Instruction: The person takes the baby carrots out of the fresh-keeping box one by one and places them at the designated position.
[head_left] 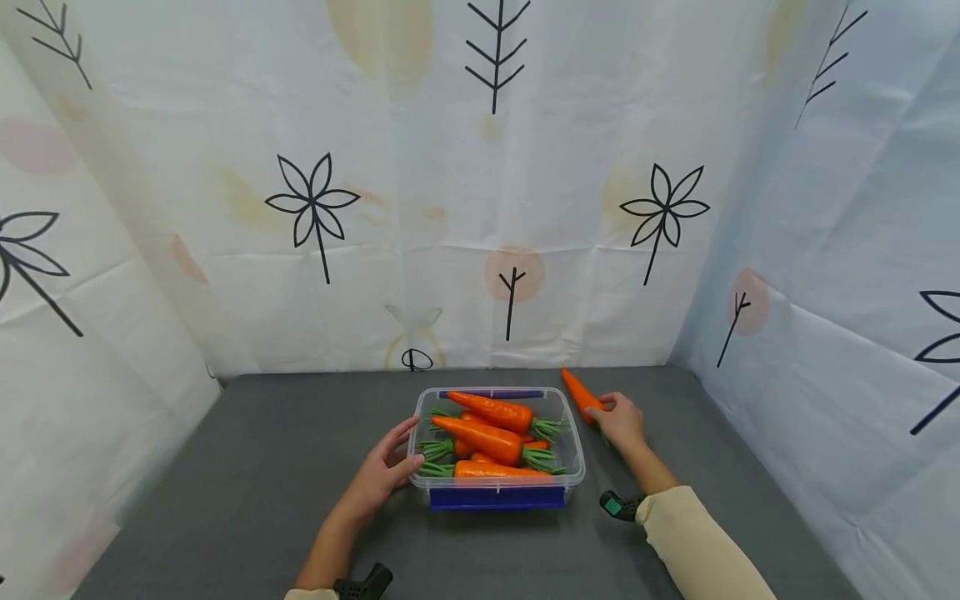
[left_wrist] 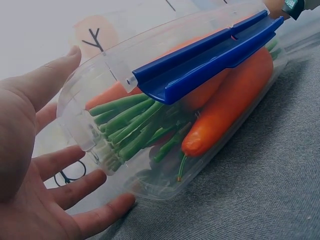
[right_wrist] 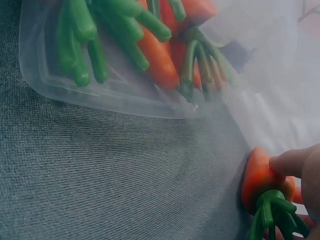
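Orange carrot (right_wrist: pixel 252 182) gripped by right-hand fingers (right_wrist: pixel 292 162), which are partly cut off by the frame edge. Its green top (right_wrist: pixel 267 212) is splayed just below the fingers. Whether the carrot is lifted or still supported cannot be told. Grey woven tabletop (right_wrist: pixel 125 165) spread out left of the fingers. Up and left of them, well apart, a clear container (right_wrist: pixel 117 106) is seen, filled with orange carrots (right_wrist: pixel 157 62) and thick green stems (right_wrist: pixel 80 25). Pale cloth (right_wrist: pixel 280 95), blurred, is shown above the fingers.
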